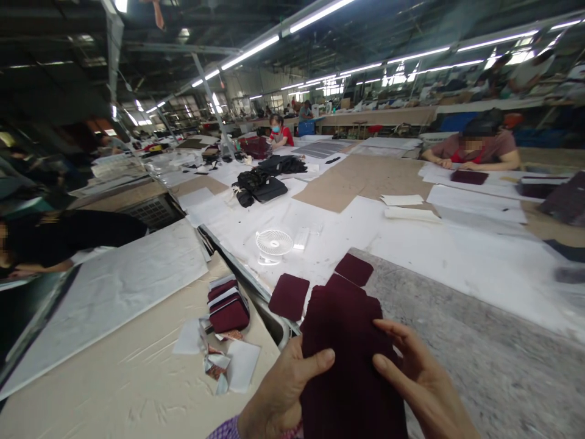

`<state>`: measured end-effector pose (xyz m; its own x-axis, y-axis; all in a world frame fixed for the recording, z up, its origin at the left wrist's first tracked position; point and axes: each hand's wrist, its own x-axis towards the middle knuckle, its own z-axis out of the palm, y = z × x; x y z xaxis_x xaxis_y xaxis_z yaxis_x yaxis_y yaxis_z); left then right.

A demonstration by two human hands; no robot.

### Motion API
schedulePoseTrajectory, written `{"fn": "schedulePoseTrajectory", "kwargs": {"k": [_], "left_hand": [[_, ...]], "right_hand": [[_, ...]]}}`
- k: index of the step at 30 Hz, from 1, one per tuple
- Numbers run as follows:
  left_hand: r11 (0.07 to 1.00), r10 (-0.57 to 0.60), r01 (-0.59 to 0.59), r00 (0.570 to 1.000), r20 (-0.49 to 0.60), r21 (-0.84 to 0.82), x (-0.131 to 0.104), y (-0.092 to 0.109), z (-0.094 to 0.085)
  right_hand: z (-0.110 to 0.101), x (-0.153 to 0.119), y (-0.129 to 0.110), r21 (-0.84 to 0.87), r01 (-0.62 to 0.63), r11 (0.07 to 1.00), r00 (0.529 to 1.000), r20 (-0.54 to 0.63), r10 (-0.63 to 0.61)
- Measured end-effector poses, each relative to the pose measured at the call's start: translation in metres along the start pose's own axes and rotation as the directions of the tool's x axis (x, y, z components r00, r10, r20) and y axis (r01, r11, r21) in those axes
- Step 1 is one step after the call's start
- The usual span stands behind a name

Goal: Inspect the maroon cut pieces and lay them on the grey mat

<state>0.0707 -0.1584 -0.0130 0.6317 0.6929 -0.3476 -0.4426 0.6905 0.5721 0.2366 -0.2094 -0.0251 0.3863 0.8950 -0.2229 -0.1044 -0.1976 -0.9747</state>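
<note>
I hold the stack of maroon fabric pieces [347, 366] with my left hand [281, 390] pinching its edge; my right hand [423, 381] spreads fingertips, keeping edges aligned above the worktop [479, 341].

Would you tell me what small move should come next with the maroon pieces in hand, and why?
Probably lay the top piece of the maroon stack beside the two loose pieces on the table. The left hand grips the stack while the right hand has its fingers on the front piece, and like pieces already lie ahead.
</note>
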Motion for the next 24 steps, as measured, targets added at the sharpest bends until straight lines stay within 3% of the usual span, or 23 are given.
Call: {"fn": "schedulePoseTrajectory", "kwargs": {"k": [5,11,20,24], "left_hand": [[1.000,0.023,-0.023,1.000,-0.012,0.019,0.000,0.002,0.001],[0.999,0.039,-0.039,0.999,0.020,0.005,0.003,-0.002,0.001],[0.998,0.039,-0.037,0.999,0.038,-0.040,0.003,-0.005,0.000],[0.999,0.030,-0.030,1.000,-0.009,-0.044,0.002,-0.007,0.000]], "right_hand": [[-0.005,0.004,0.003,-0.058,-0.017,0.998,1.000,0.016,0.018],[0.005,-0.003,-0.003,0.077,-0.194,0.978,0.981,0.031,0.192],[0.006,-0.002,0.002,0.074,-0.186,0.980,0.983,0.029,0.184],[0.010,-0.007,-0.001,0.119,-0.178,0.977,0.984,0.001,0.179]]}}
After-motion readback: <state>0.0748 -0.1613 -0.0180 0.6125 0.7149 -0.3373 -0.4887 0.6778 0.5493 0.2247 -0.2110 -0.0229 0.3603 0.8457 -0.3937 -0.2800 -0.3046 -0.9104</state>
